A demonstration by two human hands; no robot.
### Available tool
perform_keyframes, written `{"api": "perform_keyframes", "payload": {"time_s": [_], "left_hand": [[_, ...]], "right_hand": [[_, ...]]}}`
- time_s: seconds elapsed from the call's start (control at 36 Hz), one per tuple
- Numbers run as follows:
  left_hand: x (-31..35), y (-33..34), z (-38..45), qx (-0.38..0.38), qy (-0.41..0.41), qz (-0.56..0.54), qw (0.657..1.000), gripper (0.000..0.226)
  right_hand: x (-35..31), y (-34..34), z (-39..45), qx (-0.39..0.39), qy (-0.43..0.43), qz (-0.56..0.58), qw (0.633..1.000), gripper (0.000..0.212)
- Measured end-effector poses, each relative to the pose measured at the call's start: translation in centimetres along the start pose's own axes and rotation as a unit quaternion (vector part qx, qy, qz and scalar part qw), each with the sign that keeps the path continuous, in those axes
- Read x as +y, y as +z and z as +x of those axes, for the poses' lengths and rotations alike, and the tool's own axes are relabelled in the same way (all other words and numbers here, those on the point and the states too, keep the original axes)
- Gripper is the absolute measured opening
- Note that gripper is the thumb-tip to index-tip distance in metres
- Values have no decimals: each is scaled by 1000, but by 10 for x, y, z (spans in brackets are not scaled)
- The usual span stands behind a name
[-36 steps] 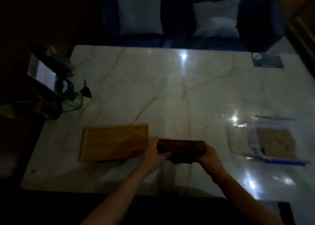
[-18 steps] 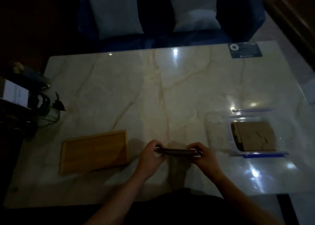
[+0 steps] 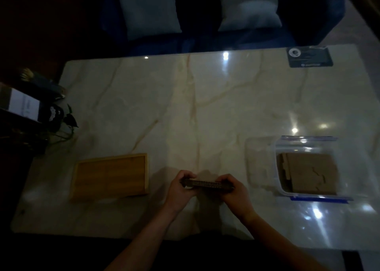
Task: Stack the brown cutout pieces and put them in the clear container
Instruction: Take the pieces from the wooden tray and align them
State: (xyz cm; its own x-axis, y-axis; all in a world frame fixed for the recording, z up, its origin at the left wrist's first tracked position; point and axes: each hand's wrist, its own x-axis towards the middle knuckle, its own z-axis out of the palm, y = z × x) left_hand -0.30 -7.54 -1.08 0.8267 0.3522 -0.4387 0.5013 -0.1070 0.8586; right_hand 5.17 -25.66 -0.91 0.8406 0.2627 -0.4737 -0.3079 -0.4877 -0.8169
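**Stack squared edge-on, container not yet reached**

Marble table [image 3: 205,98] fills view. Clear container [image 3: 287,147] at 3 o'clock, brown pieces already inside. Wooden tray [image 3: 111,176] at 9 o'clock. Stack of brown cutout pieces [image 3: 205,184] near 6 o'clock, now turned edge-on, where a second ago its face showed. Left hand [image 3: 181,190] and right hand [image 3: 236,192] each grip one end. Judgement: alignment about done, transfer towards 3 o'clock is next

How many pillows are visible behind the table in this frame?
2. One pillow sits on the dark seat beyond the table's far edge, left of centre; the other pillow sits to its right. Darkness may hide more.
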Motion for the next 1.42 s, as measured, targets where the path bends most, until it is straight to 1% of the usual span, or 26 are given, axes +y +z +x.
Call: {"api": "perform_keyframes", "payload": {"time_s": [0.11,0.22,0.28,0.33,0.44,0.53,0.61,0.72,0.86,0.92,1.0,1.06,1.14,1.22,1.25,1.31,1.36,1.42], "left_hand": [[4,6,-1,20,22,-14,999,43],[3,6,-4,16,29,-3,999,42],[0,7,-5,19,12,5,1000,47],[-3,6,-7,31,-15,-8,999,50],[-5,8,-11,20,-18,10,1000,42],[-2,11,-12,31,-16,16,999,38],[4,11,-9,38,-11,6,999,38],[6,7,-5,20,8,24,999,38],[2,14,-3,-1,-2,28,1000,39],[-1,15,-2,4,-9,21,1000,44],[-1,16,-1,11,-25,2,1000,66],[0,16,-3,16,-20,3,1000,77],[4,11,-10,34,33,51,998,88],[14,3,-23,66,117,166,977,91],[17,1,-27,79,157,209,962,92],[21,-1,-36,94,258,286,918,91],[21,3,-43,90,350,329,873,88],[17,11,-47,85,399,358,840,85]], "right_hand": [[-2,-9,5,9,-16,14,1000,33],[-4,-17,5,-12,-22,16,1000,36],[-4,-20,3,-28,-12,20,999,42],[-4,-21,1,-36,-19,9,999,43],[-8,-19,-1,-31,-34,-11,999,35],[-12,-16,-2,-25,-37,-33,998,29],[-15,-18,-3,-25,-37,-20,999,31],[-13,-27,-3,-22,-42,-19,999,29],[-3,-24,-1,-31,1,-10,999,30],[1,-24,-1,-32,1,-12,999,30],[3,-25,-1,-27,-9,-8,1000,30],[3,-27,-2,-21,-18,-5,1000,33],[4,-27,-2,-9,-31,-6,999,36],[3,-29,-2,-5,-29,-1,1000,34],[2,-30,-2,-7,-28,1,1000,33],[1,-30,-2,-7,-28,5,1000,31],[1,-29,-3,-5,-29,5,1000,32],[1,-28,-3,-10,-30,2,1000,31]]}}
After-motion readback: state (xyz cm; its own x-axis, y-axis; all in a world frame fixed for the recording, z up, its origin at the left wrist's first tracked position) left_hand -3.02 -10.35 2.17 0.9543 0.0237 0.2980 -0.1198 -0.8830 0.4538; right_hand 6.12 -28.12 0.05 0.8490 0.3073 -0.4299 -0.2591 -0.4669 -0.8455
